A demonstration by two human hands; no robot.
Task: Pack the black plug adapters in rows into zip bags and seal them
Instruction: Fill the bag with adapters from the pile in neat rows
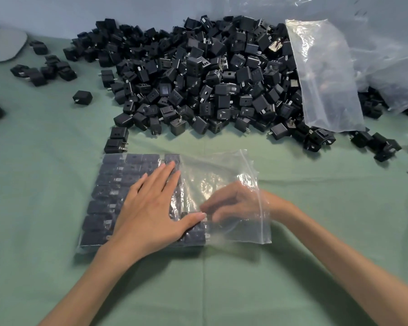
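On the green cloth (33, 184), the zip bag (222, 170) lies flat with its long axis running left to right, its closed end to the left and its zip mouth (260, 198) to the right. The left half is filled with rows of packed adapters (106, 191). The left hand (149, 208) lies palm down on top of the plastic over them, fingers straight and slightly spread, thumb out toward the empty half. Just right of that thumb, the right hand (231, 203) reaches in through the mouth, wrist at the zip, its fingers curled toward the edge of the last row. Through the blurred film I cannot tell whether they pinch an adapter. The gap to fill lies directly left of those fingertips, so the right hand is nearer. The loose pile (198, 74) lies beyond, with spare bags (325, 74) to its right.
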